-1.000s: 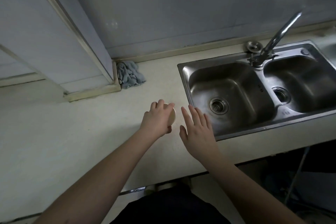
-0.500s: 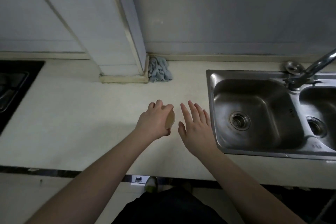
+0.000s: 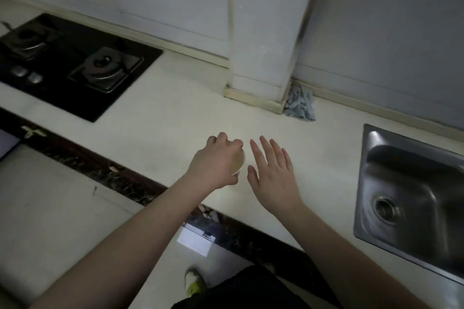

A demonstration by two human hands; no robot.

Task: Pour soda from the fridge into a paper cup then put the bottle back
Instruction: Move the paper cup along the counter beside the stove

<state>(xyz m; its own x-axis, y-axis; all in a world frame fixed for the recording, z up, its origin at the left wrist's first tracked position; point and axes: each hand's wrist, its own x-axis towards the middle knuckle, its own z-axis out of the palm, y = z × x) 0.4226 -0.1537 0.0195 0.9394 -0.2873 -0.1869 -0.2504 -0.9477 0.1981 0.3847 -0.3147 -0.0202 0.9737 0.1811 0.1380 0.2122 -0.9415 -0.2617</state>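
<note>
Your left hand wraps its fingers around the paper cup above the bench; right hand hovers spread beside it. Thin and crushable, likely: hold its sides gently.

Paper cup mostly hiding under the left hand, only its rim showing, sink running off the right edge, stove getting cut at the left edge, forearms leaving the bottom edge.
</note>
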